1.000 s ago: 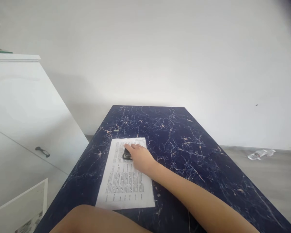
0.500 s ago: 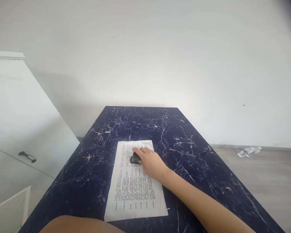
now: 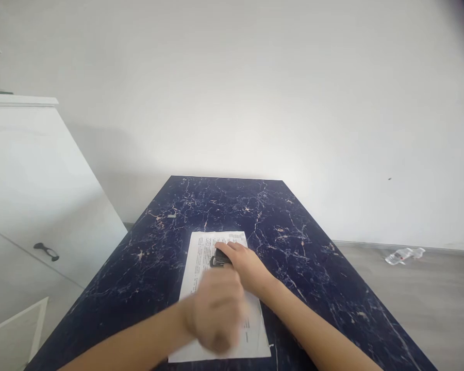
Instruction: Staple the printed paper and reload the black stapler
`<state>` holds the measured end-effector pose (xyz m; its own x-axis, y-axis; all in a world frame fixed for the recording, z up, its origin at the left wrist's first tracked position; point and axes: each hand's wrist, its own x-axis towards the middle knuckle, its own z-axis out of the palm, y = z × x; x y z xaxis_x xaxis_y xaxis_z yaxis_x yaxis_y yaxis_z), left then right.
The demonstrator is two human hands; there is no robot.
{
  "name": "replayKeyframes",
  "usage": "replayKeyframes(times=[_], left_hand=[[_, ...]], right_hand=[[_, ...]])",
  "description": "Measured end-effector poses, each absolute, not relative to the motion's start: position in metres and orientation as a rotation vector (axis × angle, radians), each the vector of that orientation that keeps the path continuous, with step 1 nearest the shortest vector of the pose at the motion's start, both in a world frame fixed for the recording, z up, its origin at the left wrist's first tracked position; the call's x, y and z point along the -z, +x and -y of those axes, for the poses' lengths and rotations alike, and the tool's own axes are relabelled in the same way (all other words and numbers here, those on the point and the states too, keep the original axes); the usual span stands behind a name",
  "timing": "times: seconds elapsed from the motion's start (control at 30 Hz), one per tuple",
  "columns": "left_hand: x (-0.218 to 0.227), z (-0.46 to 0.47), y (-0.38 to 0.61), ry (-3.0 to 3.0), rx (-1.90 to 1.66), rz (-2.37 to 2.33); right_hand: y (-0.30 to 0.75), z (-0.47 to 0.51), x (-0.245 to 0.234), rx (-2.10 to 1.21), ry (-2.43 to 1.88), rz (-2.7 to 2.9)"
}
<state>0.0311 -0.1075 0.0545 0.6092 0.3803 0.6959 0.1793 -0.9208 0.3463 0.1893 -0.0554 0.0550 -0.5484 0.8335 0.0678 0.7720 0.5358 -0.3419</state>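
At the far half of the paper (image 3: 195, 270) the right hand (image 3: 251, 266) grips a black object (image 3: 218, 259), the left hand (image 3: 218, 312) hangs blurred above the near half, and a bottle (image 3: 399, 256) lies well right.

White printed sheet (image 3: 199, 260), flat on table (image 3: 235, 201); small black object (image 3: 218, 259), kind hard to tell, upon far half.

Homelike room with white cabinet (image 3: 31, 170), marble-patterned table (image 3: 297, 257)

The blurred left hand (image 3: 221, 309) is curled before the right hand (image 3: 248, 265).
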Motion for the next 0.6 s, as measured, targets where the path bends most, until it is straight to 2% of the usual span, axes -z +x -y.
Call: replayKeyframes(times=[0.07, 0.1, 0.2, 0.3, 0.5, 0.6], left_hand=[[-0.057, 0.069, 0.002, 2.535, -1.669, -0.608], [-0.057, 0.052, -0.011, 2.473, -1.792, -0.794], [-0.05, 0.013, -0.04, 2.541, -1.466, -1.217], [-0.037, -0.006, -0.044, 2.52, -1.142, -1.419], [-0.005, -0.016, -0.03, 2.615, -0.653, -1.386], [0.002, -0.017, -0.031, 2.622, -0.584, -1.342]], right_hand=[[0.194, 0.054, -0.058, -0.424, -1.365, 2.542], [0.196, 0.054, -0.058, -0.423, -1.372, 2.536], [0.197, 0.052, -0.056, -0.417, -1.401, 2.53], [0.197, 0.054, -0.055, -0.417, -1.384, 2.539], [0.225, 0.042, -0.076, -0.561, -1.331, 2.383], [0.261, 0.024, -0.085, -0.467, -1.445, 2.189]])
